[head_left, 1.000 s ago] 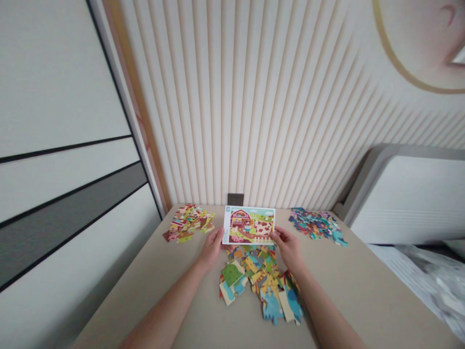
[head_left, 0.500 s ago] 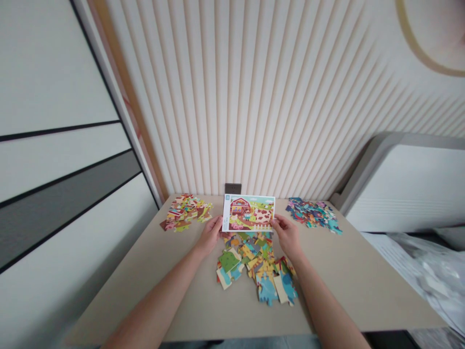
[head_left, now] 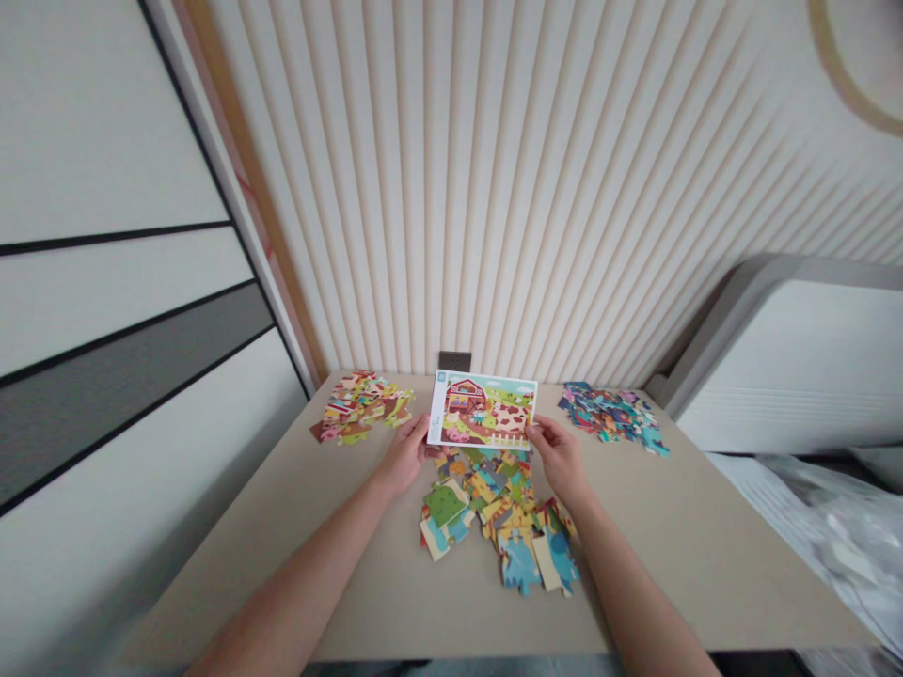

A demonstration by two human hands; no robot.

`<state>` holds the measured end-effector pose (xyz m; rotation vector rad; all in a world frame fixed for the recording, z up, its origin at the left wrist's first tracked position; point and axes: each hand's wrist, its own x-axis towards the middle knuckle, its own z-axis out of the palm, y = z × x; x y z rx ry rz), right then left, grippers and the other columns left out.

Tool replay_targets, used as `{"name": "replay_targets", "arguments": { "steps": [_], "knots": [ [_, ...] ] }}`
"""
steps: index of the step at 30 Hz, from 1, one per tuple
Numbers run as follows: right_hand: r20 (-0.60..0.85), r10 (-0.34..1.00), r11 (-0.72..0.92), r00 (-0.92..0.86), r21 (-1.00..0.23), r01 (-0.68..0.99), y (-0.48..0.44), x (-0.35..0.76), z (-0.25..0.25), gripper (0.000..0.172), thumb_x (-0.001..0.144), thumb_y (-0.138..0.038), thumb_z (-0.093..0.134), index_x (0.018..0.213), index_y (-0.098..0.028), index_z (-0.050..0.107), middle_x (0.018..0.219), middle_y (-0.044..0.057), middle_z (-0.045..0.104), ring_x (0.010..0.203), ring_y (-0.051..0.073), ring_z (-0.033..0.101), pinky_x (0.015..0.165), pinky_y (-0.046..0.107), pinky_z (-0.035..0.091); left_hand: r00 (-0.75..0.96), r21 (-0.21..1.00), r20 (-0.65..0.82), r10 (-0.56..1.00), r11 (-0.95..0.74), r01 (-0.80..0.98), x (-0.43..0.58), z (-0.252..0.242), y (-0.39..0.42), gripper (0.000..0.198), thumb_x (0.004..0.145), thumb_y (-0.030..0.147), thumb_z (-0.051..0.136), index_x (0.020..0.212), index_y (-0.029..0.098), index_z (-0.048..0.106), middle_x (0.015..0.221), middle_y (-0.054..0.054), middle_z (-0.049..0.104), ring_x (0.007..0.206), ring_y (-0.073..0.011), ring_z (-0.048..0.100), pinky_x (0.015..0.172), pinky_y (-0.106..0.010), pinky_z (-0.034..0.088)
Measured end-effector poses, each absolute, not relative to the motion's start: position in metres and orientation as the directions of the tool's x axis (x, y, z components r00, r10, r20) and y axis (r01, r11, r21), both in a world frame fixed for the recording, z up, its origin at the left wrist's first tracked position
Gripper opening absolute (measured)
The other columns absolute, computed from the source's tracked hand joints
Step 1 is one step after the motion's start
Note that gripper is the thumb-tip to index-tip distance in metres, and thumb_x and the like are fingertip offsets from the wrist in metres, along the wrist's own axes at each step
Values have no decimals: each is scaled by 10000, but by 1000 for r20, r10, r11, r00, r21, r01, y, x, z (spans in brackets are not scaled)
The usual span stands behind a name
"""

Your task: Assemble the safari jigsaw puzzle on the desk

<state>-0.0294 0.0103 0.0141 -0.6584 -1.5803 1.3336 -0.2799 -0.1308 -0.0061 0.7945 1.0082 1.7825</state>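
The card [head_left: 482, 412], flat with a farm picture, is pinched by the left hand [head_left: 404, 453] and right hand [head_left: 557, 453] above bumpy loose pieces [head_left: 498, 522], hiding a few.

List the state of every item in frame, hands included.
picture card: held at both short edges, picture side toward camera
left hand: shut on card's left edge
right hand: shut on card's right edge
middle puzzle pile: loose, unassembled, on table
left puzzle pile: loose, no hand on it
right puzzle pile: loose, no hand on it
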Motion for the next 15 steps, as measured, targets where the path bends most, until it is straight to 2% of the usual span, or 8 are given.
{"name": "replay_targets", "arguments": {
  "steps": [6,12,15],
  "knots": [
    [329,848,276,-414,-943,-185,11,-29,7,423,831,-456,749,1186,-239,674,813,20,726,755,204,661,710,338,531,-385,871,78,919,-251,-422,-280,0,-132,401,857,525,722,938,136,668,757,-42,735,576,-122,683,497,-179,547],
    [443,815,460,-374,-887,-50,15,-27,7,375,871,-457,696,1177,-239,702,957,55,706,814,208,626,733,342,521,-360,871,78,930,-240,-430,-279,2,-134,369,848,488,745,915,132,679,734,-42,732,566,-123,682,489,-172,550],
    [494,799,533,-343,-846,22,15,-25,11,374,862,-445,708,1158,-216,713,882,42,681,761,193,596,708,326,504,-353,867,82,932,-241,-436,-279,1,-135,368,857,489,736,927,132,679,738,-44,734,575,-128,688,504,-182,561]
  ]
}}
